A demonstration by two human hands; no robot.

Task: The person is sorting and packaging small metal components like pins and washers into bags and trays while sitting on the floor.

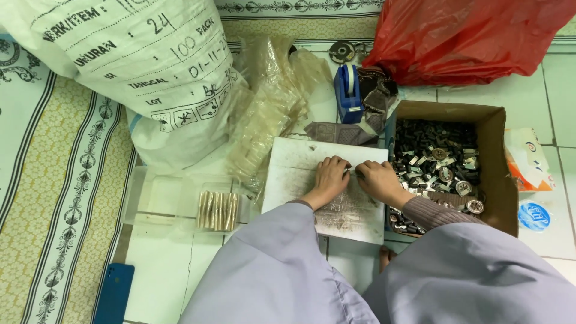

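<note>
My left hand [330, 179] and my right hand [377, 180] meet over a scuffed white board [293, 165] on the floor. Between their fingertips they pinch a small grey metal part [354, 173]; it is too small to tell its shape. Right beside my right hand stands an open cardboard box [493, 162] holding many small dark and silvery metal parts [435, 162]. Wide grey sleeves cover both my arms.
A clear plastic tray [162, 195] at the left holds a row of bundled metal pieces [217, 211]. Behind are a large white printed sack [150, 66], crumpled clear bags [270, 108], a blue tape dispenser [349, 93] and a red plastic bag [468, 36]. A blue phone [113, 294] lies lower left.
</note>
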